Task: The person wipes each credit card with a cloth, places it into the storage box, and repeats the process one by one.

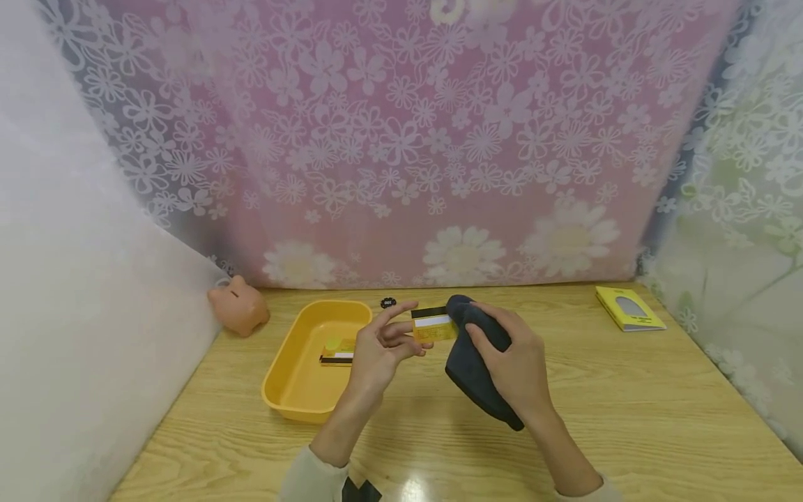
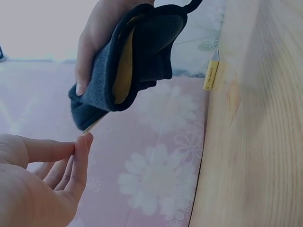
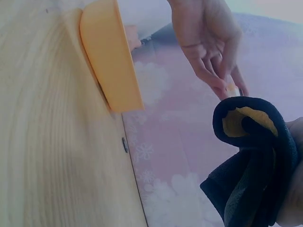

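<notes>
My left hand (image 1: 376, 345) pinches a yellow bank-style card (image 1: 433, 324) with a black stripe and a white strip, by its left end. A dark blue cloth (image 1: 479, 362) with black edging is in my right hand (image 1: 521, 352), gripped between thumb and fingers. In the head view, the cloth's folded upper part covers the card's right end. The left wrist view shows the cloth (image 2: 102, 82) bent over, with yellow on its inner side; only a thin edge of the card shows by the fingertips. The cloth (image 3: 251, 175) hangs in a curl in the right wrist view.
A yellow tray (image 1: 276, 380) stands left on the wooden table, with yellow striped cards (image 1: 339, 358) inside. Behind it are a pink piggy bank (image 1: 238, 307) and a black poker chip (image 1: 388, 302). A yellow booklet-like pack (image 1: 629, 309) lies at the back right.
</notes>
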### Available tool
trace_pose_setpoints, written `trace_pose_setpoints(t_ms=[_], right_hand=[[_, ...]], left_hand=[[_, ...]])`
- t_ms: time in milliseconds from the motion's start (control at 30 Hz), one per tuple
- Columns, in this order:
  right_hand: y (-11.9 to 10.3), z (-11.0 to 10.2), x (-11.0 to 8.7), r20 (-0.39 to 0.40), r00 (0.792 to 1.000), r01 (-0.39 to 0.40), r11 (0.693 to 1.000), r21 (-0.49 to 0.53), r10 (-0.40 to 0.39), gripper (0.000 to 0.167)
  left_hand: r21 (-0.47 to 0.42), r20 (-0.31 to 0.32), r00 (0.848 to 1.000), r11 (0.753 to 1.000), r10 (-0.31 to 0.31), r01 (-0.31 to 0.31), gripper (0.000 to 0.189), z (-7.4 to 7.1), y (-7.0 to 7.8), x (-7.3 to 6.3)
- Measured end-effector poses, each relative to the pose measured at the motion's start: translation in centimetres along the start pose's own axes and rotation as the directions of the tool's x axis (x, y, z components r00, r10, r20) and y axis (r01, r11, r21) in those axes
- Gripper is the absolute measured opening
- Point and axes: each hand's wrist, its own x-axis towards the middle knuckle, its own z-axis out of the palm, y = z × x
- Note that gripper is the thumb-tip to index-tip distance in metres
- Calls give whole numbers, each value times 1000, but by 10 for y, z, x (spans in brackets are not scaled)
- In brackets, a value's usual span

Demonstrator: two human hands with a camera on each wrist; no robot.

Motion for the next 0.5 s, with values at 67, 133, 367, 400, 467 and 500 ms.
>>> trace_pose_setpoints(t_ms=[67, 133, 367, 400, 467, 500], right_hand=[[2, -3, 2, -28, 1000, -5, 1000, -12, 5, 35], [4, -6, 5, -60, 998, -7, 1000, -22, 6, 35], [4, -8, 5, -112, 994, 4, 1000, -9, -5, 37], [3, -6, 4, -105, 994, 11, 1000, 0, -11, 38], [0, -3, 2, -82, 996, 30, 999, 25, -28, 39], [-2, 0, 0, -68, 997, 42, 998, 37, -39, 39]], left_hand=[[-13, 7, 1000, 1000, 2, -2, 62, -1, 1, 1], [-31, 14, 1000, 1000, 6, -5, 62, -2, 1, 1], [-34, -4, 1000, 999, 12, -12, 61, -3, 2, 2], [-31, -8, 1000, 999, 12, -12, 61, -3, 1, 1], [-19, -13, 1000, 1000, 13, -13, 61, -3, 1, 1], [-10, -16, 1000, 1000, 13, -13, 62, -3, 0, 1]])
